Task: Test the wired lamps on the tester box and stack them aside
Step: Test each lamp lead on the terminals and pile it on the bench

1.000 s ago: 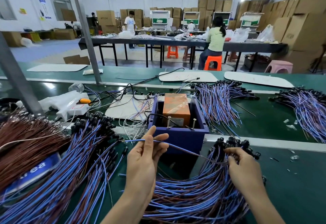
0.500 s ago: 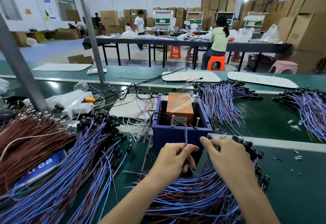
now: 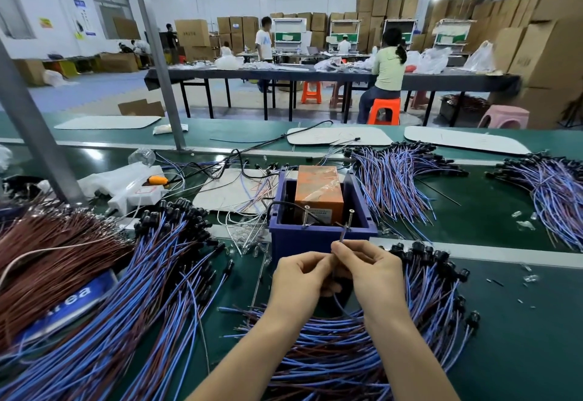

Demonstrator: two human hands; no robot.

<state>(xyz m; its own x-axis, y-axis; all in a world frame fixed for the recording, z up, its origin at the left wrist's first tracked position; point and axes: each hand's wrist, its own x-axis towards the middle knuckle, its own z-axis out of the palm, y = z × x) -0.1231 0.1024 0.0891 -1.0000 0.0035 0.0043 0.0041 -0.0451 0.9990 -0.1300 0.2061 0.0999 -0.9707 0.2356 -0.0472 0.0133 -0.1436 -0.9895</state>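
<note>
Between the curled fingers [image 3: 353,247] of the left hand [image 3: 301,277] and the right hand [image 3: 373,274], a lamp wire [image 3: 342,238] is pinched (bare end upward), its tip close by a screw [image 3: 349,219] on the tester box [image 3: 318,241] just beyond; beneath the wrists, more wired lamps [image 3: 347,359] are heaped on the worktop [image 3: 520,321].

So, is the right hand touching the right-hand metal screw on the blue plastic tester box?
Apart. In the head view the right hand pinches a thin wire below the screw, with blue box wall showing between them.
</note>
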